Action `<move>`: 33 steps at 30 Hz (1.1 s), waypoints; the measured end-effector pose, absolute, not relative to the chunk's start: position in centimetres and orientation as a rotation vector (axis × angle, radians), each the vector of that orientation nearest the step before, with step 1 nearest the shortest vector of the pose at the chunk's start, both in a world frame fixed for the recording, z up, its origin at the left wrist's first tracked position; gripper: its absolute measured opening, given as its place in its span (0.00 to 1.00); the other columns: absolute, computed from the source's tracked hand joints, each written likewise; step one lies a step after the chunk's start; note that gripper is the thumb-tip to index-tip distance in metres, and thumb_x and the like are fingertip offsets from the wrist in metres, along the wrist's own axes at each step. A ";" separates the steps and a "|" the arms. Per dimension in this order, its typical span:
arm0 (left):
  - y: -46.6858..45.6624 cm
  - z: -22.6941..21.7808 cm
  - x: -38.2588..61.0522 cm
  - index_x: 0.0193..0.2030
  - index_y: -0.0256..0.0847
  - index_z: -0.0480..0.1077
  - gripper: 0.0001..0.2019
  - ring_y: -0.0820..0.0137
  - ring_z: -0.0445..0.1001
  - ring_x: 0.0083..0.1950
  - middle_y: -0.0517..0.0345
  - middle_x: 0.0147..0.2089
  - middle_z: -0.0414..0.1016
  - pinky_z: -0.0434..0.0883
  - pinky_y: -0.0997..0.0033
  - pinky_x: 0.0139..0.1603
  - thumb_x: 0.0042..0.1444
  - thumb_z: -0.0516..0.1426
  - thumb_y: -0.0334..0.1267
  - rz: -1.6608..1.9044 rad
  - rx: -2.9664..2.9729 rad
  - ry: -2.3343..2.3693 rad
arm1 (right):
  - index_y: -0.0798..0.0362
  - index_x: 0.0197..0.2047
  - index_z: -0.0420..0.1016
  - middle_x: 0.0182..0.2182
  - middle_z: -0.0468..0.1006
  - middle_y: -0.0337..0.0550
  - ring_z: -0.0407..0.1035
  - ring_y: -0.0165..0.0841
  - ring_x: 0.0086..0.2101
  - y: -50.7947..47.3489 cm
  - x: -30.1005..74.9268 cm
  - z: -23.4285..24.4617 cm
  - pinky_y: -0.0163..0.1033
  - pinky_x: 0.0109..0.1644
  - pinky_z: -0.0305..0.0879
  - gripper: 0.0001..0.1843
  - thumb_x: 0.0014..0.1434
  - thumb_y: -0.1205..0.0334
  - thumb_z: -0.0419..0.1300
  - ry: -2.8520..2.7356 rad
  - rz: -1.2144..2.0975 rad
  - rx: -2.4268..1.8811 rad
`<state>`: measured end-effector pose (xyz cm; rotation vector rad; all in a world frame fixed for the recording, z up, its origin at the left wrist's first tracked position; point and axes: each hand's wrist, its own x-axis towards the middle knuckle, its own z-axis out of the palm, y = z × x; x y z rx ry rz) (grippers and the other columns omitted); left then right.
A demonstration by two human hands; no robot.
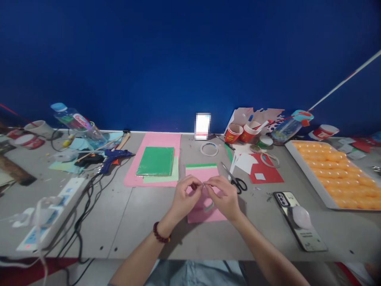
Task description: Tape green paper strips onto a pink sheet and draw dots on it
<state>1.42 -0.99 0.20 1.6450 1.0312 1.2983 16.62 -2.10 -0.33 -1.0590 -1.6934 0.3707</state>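
My left hand (188, 194) and my right hand (222, 193) meet at the fingertips above a pink sheet (198, 214) on the table. Both are closed in a pinch on a tiny greenish piece (204, 184), too small to name. Below them, a small pale green strip (209, 207) lies on the pink sheet. A green paper edge (201, 166) shows along the sheet's far side. Just right of my right hand lie scissors (239, 185) with black handles, partly hidden by that hand.
To the left, a green pack (155, 161) rests on pink paper (133, 174), near a blue glue gun (114, 157) and a power strip (64, 206). On the right are red paper (272, 175), a phone (300, 222), paper cups (233, 133) and a tray of orange balls (330, 204). A wire coil (209, 149) lies ahead.
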 end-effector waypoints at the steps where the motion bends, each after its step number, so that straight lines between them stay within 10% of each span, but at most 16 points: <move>1: -1.0 0.2 1.4 0.26 0.39 0.68 0.06 0.73 0.66 0.29 0.60 0.26 0.68 0.65 0.74 0.31 0.53 0.56 0.30 1.303 1.671 1.031 | 0.50 0.35 0.79 0.29 0.78 0.43 0.72 0.34 0.32 -2.1 16.6 -0.3 0.41 0.38 0.70 0.08 0.59 0.69 0.58 -1.701 0.371 -1.059; 33: -1.2 -0.3 1.1 0.28 0.40 0.67 0.06 0.71 0.67 0.32 0.58 0.29 0.68 0.65 0.72 0.35 0.56 0.55 0.31 1.208 1.782 1.006 | 0.48 0.34 0.77 0.28 0.77 0.44 0.72 0.36 0.32 -2.1 16.7 -0.7 0.42 0.37 0.70 0.09 0.57 0.70 0.56 -1.793 0.263 -1.079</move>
